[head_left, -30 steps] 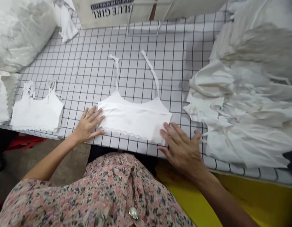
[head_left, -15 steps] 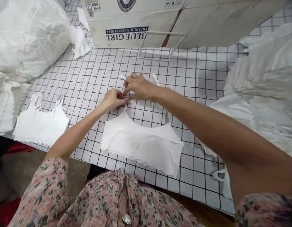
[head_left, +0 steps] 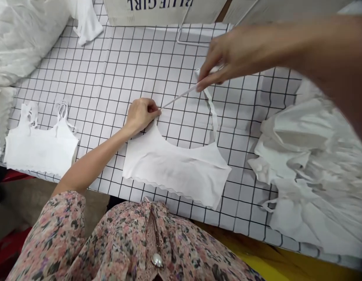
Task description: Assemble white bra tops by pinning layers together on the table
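Note:
A white bra top (head_left: 177,168) with a scalloped lower edge lies flat in front of me. My left hand (head_left: 141,114) pinches its left shoulder strap just above the fabric. From those fingers the thin strap (head_left: 179,96) runs taut, up and to the right, to my right hand (head_left: 217,62), whose fingers are closed on its far part. The other strap (head_left: 211,109) lies loose on the cloth, rising from the right side of the top, and its upper end passes close by my right fingers.
At the left lies a stack of white bra tops (head_left: 41,150), with a large white plastic bag (head_left: 25,39) behind. A heap of white garments (head_left: 312,183) covers the right side. A cardboard box (head_left: 157,15) and a white wire frame (head_left: 192,43) stand at the back of the checked tablecloth (head_left: 125,74).
My right hand has moved away from my left, up and to the right, drawing the strap out straight. My left hand stays pinched near the strap's base. The view has shifted somewhat.

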Demonstrator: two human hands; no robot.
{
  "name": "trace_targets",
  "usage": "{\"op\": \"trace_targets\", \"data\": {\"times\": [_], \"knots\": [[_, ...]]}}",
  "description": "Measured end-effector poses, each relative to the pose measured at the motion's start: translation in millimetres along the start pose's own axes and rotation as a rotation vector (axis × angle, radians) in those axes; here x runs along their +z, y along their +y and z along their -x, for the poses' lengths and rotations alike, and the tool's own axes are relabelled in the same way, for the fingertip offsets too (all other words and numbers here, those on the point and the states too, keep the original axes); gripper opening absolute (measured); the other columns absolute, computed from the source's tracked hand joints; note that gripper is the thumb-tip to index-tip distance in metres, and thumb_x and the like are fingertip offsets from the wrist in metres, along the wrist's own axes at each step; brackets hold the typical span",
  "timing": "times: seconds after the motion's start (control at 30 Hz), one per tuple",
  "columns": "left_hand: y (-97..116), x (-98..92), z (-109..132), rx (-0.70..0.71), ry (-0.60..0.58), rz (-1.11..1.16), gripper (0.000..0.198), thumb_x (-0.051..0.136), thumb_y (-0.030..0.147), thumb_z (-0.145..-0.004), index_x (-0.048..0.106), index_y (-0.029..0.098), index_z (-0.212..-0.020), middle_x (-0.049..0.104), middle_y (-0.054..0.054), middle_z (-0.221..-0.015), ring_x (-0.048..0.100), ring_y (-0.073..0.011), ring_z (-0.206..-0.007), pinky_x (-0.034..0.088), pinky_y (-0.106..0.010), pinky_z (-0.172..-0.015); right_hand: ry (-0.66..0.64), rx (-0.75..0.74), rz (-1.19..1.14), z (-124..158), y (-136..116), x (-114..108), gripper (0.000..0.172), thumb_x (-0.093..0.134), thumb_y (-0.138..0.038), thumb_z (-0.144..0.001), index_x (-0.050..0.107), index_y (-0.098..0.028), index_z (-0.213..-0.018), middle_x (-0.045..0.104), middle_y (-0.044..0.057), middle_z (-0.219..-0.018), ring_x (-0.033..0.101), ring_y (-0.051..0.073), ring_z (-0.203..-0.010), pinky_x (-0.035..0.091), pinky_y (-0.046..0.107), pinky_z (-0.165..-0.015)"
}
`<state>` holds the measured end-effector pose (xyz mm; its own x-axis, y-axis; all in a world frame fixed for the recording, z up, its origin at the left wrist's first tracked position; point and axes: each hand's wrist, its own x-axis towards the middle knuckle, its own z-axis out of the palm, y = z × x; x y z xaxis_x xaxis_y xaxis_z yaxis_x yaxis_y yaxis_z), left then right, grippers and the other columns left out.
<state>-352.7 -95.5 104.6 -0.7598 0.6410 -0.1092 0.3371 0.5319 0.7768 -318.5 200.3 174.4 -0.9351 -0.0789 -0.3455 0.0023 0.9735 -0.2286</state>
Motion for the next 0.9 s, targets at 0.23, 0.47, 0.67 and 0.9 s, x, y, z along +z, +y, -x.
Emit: {"op": "trace_targets", "data": {"times": [0.23,0.47,0.67,0.9], "knots": [[5,-6.2,7,0.046,0.053,0.033,0.017,0.084,0.006,-0.081,0.075,0.02,-0.079,0.071,0.0,-0.077,0.064,-0.0149,-0.076,0.055,-0.034,-0.08,0.546,-0.092,-0.256,107,-36,-6,0.03,0.084,-0.062,-0.094,0.088,-0.033,-0.1,0.078,0.002,-0.088,0.067,0.018,-0.077,0.051,0.04,-0.069],[43,-12.8,70,-0.364,-0.447,0.754,0.039,0.074,0.054,-0.104,0.08,0.015,-0.102,0.085,-0.012,-0.105,0.082,-0.0196,-0.094,0.068,-0.036,-0.093,1.02,-0.398,0.1,145,-101,88,0.015,0.075,-0.018,-0.101,0.08,-0.031,-0.099,0.075,0.001,-0.088,0.07,0.026,-0.094,0.059,0.056,-0.096],[45,9.1,65,-0.552,-0.44,0.981,0.03,0.084,0.044,-0.099,0.079,0.015,-0.096,0.087,-0.015,-0.114,0.083,-0.0229,-0.112,0.067,-0.038,-0.107,0.68,-0.525,-0.056,177,-146,130,0.017,0.063,-0.027,-0.109,0.079,-0.034,-0.111,0.079,-0.001,-0.105,0.073,0.021,-0.094,0.059,0.06,-0.117],[39,9.9,69,-0.521,-0.375,1.015,0.011,0.071,0.019,-0.098,0.081,0.016,-0.096,0.085,-0.012,-0.12,0.081,-0.0202,-0.116,0.066,-0.037,-0.107,0.42,0.237,-1.038,131,-129,112,0.035,0.075,-0.057,-0.101,0.083,-0.024,-0.097,0.074,0.005,-0.079,0.065,0.018,-0.065,0.061,0.037,-0.068]]}}
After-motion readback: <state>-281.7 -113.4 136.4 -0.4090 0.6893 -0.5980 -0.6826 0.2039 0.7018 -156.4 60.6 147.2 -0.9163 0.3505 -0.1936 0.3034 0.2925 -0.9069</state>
